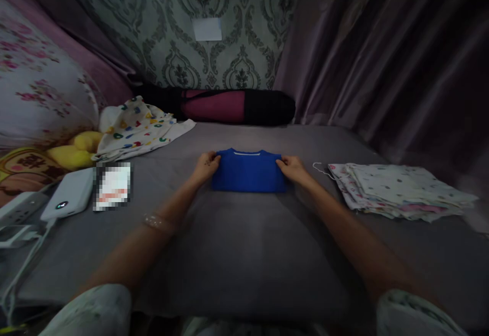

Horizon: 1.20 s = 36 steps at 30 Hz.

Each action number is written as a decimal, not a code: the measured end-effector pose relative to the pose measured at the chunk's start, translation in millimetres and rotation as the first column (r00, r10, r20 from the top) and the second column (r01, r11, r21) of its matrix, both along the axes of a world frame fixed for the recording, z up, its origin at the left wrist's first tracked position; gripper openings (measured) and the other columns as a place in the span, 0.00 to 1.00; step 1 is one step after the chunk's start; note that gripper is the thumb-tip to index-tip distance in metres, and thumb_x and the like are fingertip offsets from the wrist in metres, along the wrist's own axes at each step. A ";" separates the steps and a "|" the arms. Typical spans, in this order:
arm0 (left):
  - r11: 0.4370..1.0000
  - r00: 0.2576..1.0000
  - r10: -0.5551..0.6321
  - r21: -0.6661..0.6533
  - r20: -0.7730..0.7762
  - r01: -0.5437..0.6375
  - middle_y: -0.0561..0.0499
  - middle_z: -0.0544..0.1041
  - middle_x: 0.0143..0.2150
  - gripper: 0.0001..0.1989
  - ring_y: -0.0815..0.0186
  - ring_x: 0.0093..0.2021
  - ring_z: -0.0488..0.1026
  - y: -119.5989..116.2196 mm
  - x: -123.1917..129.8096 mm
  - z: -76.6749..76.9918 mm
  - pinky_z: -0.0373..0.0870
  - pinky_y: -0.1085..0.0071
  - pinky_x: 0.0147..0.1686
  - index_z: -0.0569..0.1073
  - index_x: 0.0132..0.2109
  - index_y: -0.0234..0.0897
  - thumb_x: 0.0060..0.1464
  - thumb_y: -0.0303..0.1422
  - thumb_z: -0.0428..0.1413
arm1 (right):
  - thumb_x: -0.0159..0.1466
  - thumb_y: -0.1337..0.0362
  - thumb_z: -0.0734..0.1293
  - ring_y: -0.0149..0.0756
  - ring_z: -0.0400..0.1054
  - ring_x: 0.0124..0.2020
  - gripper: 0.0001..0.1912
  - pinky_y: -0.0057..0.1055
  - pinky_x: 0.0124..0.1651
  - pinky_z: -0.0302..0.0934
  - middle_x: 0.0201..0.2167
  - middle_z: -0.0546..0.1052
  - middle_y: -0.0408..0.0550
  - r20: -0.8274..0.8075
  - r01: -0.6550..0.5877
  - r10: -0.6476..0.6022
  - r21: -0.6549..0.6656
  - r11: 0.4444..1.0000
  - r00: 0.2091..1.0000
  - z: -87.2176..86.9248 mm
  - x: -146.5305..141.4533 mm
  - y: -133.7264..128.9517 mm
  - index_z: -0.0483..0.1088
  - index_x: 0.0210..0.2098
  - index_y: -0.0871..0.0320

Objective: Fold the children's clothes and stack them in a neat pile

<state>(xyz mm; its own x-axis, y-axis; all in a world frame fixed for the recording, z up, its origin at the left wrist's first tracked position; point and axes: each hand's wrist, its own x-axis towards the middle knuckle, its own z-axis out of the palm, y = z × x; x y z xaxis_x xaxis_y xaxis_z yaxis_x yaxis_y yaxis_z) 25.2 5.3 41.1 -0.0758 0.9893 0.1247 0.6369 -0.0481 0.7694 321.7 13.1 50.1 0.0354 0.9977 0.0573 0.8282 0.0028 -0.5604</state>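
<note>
A blue shirt (249,173), folded into a compact rectangle with its pale-trimmed neckline facing away from me, is in the middle of the grey-covered surface (244,244). My left hand (207,166) pinches its upper left corner between thumb and fingers. At the upper right corner, my right hand (291,167) grips the cloth the same way. Both arms reach forward, one on each side of the shirt.
Folded pale printed cloths (405,188) are stacked at the right beside a thin white hanger (323,169). A patterned garment (141,127) lies back left. A white power bank (71,196) and power strip (23,208) sit left. A long bag (214,106) lies behind.
</note>
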 end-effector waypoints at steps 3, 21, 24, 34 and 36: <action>0.995 0.983 0.073 -0.060 -0.169 -0.084 0.41 0.79 0.38 0.15 0.56 0.43 0.76 15.9 9.9 0.0 0.70 0.63 0.41 0.75 0.44 0.32 0.59 0.34 0.47 | 0.65 0.61 0.59 0.42 0.74 0.36 0.15 0.32 0.37 0.63 0.31 0.78 0.52 0.090 0.084 -0.077 -0.069 0.994 0.993 -4.0 -9.8 18.5 0.76 0.33 0.59; 0.963 0.791 0.198 -0.037 -0.579 -0.268 0.34 0.78 0.45 0.20 0.49 0.45 0.78 38.2 43.2 -24.3 0.73 0.57 0.42 0.67 0.56 0.32 0.67 0.34 0.37 | 0.71 0.65 0.47 0.51 0.71 0.50 0.21 0.44 0.50 0.60 0.44 0.77 0.64 0.264 0.206 -0.196 -0.009 0.979 0.945 -19.2 -41.7 20.5 0.63 0.55 0.65; 0.959 0.782 0.208 -0.037 -0.588 -0.282 0.33 0.78 0.45 0.20 0.49 0.45 0.78 37.4 45.0 -24.1 0.74 0.57 0.42 0.68 0.54 0.30 0.67 0.33 0.38 | 0.72 0.65 0.47 0.52 0.72 0.49 0.21 0.44 0.50 0.60 0.44 0.77 0.65 0.258 0.234 -0.222 -0.019 0.972 0.940 -21.6 -42.9 21.0 0.64 0.54 0.65; 0.960 0.763 0.172 -0.067 -0.623 -0.270 0.34 0.79 0.45 0.21 0.49 0.46 0.78 44.4 42.2 -24.1 0.73 0.57 0.43 0.69 0.56 0.32 0.66 0.31 0.37 | 0.72 0.65 0.48 0.51 0.72 0.50 0.20 0.43 0.50 0.61 0.45 0.77 0.65 0.248 0.238 -0.213 -0.077 0.968 0.945 -19.5 -38.4 30.5 0.64 0.54 0.66; 0.961 0.760 0.174 -0.061 -0.626 -0.271 0.34 0.79 0.45 0.21 0.49 0.46 0.78 45.1 42.4 -24.5 0.73 0.56 0.42 0.69 0.56 0.32 0.66 0.32 0.37 | 0.72 0.64 0.48 0.51 0.71 0.51 0.20 0.43 0.51 0.61 0.46 0.76 0.66 0.243 0.247 -0.221 -0.083 0.965 0.944 -20.0 -37.8 32.1 0.64 0.54 0.66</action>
